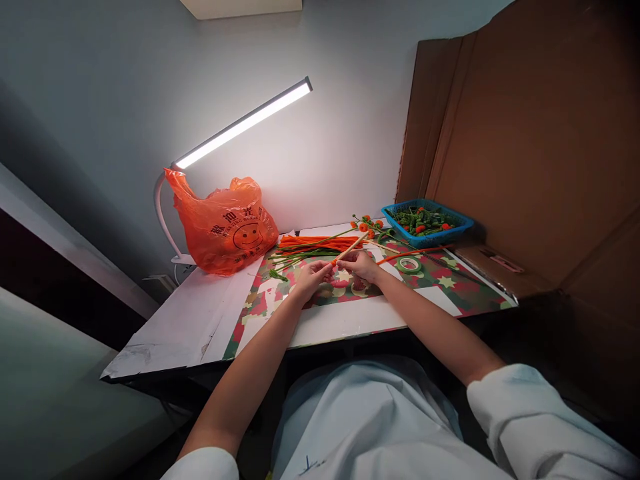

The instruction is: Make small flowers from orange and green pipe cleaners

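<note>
My left hand (314, 275) is closed in a pinch at the lower end of a thin wooden stick (353, 247), which slants up to the right. A bit of orange fuzzy pipe cleaner (407, 254) shows around the stick at my fingertips. Its long tail seems to run out to the right beyond my right hand (362, 265), whose fingers are pinched at the same spot. Just behind my hands lies a bundle of orange pipe cleaners (315, 243), with green stems (300, 256) in front of it. Orange pompom flowers (363, 227) on green stems rest near the stick's tip.
A blue basket (457, 230) of green and orange pieces stands at the back right. Green tape (409, 265) lies on the patterned sheet (475, 291). An orange plastic bag (220, 230) and a lit lamp (245, 125) are at the left. Cardboard (530, 147) walls the right side.
</note>
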The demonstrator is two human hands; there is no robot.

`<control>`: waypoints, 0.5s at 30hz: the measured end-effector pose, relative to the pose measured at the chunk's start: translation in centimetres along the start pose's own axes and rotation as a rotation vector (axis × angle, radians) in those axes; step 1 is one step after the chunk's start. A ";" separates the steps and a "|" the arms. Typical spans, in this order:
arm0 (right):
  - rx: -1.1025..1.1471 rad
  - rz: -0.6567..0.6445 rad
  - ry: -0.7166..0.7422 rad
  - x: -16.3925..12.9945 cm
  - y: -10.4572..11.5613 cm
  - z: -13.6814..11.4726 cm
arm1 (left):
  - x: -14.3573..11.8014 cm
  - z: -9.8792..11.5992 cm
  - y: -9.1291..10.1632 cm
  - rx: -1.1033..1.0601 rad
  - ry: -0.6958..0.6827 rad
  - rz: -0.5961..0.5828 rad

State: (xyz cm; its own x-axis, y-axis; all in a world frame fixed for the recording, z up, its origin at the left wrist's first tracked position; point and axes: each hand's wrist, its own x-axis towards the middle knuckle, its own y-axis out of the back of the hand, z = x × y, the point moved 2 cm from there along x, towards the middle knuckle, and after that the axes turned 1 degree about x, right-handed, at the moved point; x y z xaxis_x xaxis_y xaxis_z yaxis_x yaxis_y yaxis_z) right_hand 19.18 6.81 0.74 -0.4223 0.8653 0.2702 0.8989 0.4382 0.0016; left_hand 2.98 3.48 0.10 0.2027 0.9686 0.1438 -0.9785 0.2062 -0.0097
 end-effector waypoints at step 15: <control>0.004 -0.190 -0.022 -0.4 0.3 -1.8 | -0.7 0.1 0.2 -0.300 0.370 -0.301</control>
State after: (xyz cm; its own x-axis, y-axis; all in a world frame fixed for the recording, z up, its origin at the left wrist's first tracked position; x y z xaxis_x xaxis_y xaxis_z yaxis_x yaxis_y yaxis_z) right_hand 19.81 6.14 2.33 -0.5868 0.7719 0.2447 0.8023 0.5950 0.0473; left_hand 2.59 2.81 0.14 0.5240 0.8341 -0.1723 -0.8324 0.4587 -0.3109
